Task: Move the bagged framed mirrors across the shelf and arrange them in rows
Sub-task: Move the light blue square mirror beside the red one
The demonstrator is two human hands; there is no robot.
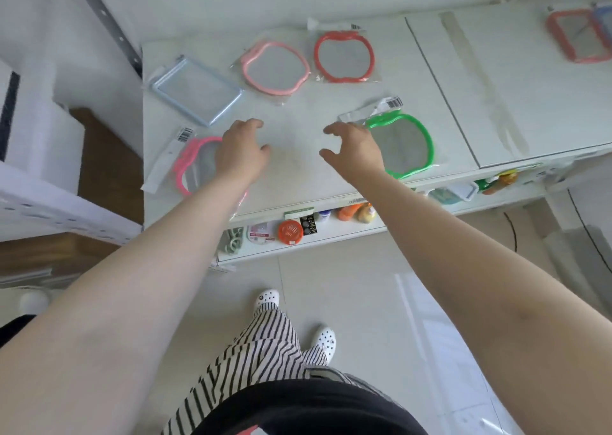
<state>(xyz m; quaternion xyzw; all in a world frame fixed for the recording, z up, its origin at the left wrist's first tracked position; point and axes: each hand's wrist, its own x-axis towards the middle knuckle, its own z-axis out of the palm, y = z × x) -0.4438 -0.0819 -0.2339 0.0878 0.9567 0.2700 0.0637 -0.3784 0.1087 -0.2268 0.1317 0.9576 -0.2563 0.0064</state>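
Note:
Several bagged framed mirrors lie on the white shelf top (298,169). At the back sit a pale blue rectangular one (197,90), a salmon pink apple-shaped one (275,68) and a red one (344,56). In front lie a hot pink one (193,164) and a green one (402,145). My left hand (240,151) hovers over the hot pink mirror's right edge, fingers apart, holding nothing. My right hand (356,146) is open beside the green mirror's left edge. An orange-red mirror (574,35) and a blue one (604,24) lie at the far right.
A seam (440,93) splits the shelf top into two panels. A lower shelf (331,232) holds small goods, among them an orange round item (290,232) and bottles (359,212). A metal upright (106,20) and white boxes (36,126) stand at left. My feet are on the tiled floor (364,302).

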